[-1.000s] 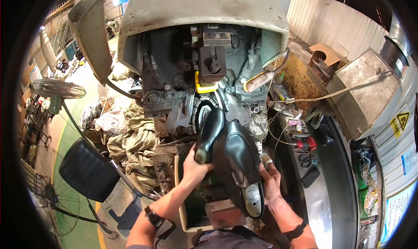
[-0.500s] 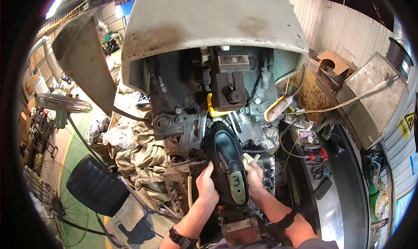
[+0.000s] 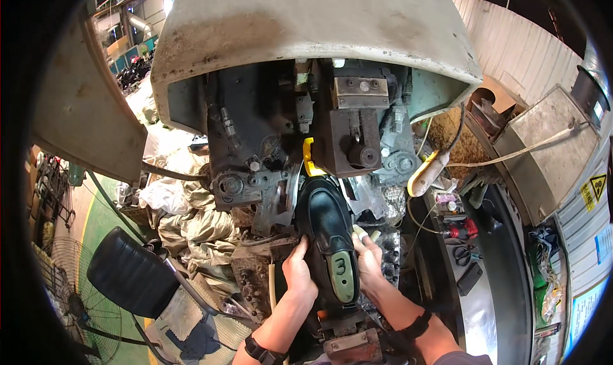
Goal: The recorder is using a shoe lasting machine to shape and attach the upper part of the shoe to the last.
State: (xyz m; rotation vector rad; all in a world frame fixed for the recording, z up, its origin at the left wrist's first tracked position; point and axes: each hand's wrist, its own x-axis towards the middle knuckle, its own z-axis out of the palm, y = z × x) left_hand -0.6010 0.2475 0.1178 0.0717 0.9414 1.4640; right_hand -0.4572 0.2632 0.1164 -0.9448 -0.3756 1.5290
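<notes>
A black leather shoe point(image 3: 324, 215) fitted on a green last point(image 3: 343, 277) lies lengthwise in front of me, its toe pointing away into the machine. My left hand point(image 3: 299, 269) presses against the shoe's left side, thumb along the upper. On the opposite side, my right hand point(image 3: 368, 258) grips the shoe near the heel, with pale coverings on its fingers. Just beyond the toe are a yellow guard piece point(image 3: 310, 157) and the machine's dark metal block point(image 3: 350, 141). The undersides of both hands and the sole are hidden.
A large grey machine hood point(image 3: 313, 20) overhangs the work area. To the left stand a black chair point(image 3: 132, 272) and piled cloth sacks point(image 3: 198, 228). On the right, a bench holds scissors point(image 3: 465, 255), a phone point(image 3: 470, 279) and a red tool point(image 3: 461, 228). A yellow-edged handle point(image 3: 426, 173) hangs nearby.
The view has shifted closer to the machine, so the hood looks larger and the fan's upper part has left the picture. Both hands keep their hold on the shoe, toe still at the machine.
</notes>
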